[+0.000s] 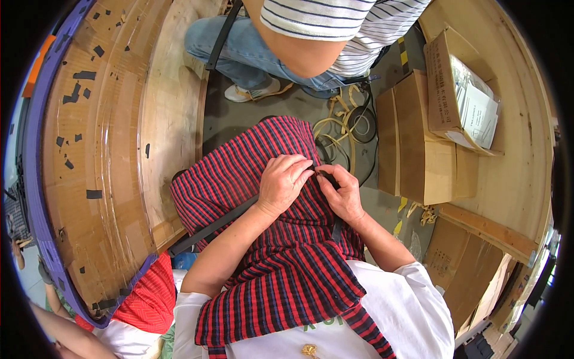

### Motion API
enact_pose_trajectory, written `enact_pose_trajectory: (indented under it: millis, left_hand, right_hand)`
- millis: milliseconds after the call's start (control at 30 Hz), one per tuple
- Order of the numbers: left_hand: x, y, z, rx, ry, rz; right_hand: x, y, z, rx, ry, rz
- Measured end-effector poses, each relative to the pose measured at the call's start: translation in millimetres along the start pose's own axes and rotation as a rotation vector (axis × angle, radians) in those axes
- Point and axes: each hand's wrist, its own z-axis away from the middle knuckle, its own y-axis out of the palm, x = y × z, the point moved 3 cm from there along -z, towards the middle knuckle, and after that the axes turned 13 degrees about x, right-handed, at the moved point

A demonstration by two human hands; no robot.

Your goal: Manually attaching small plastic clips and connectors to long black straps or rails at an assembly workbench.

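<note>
Over my lap, covered by a red, black and blue striped apron (239, 164), my two hands meet. My left hand (283, 184) is closed, its thumb and fingers pinched on a narrow black strip (225, 222). One length of the strip runs from beneath my left forearm toward the lower left. Close beside it, my right hand (342, 192) pinches a dark bit of the strip between thumb and forefinger. A short black length also shows below my right hand, against the apron. The fingers partly hide the spot where the strip is gripped.
A tape-covered cardboard surface (113, 167) with black scraps lies to the left. Ahead sits a person in a striped shirt (317, 24). Cardboard boxes (418, 161) stand at right, one holding papers (476, 110). Yellowish and black strips (344, 122) lie tangled on the floor.
</note>
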Motion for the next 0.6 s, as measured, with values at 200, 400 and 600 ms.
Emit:
enact_pose_trajectory:
  millis: [200, 400, 600]
  left_hand:
    - [-4, -7, 0, -0.058, -0.002, 0.038]
    - [-24, -20, 1, -0.006, -0.099, 0.475]
    - [-39, -24, -5, 0.247, -0.226, 0.89]
  right_hand:
    - [-1, -5, 6, 0.001, 0.036, -0.038]
    - [23, -24, 14, 0.304, 0.253, -0.576]
    - [49, -29, 8, 0.378, 0.126, -0.847]
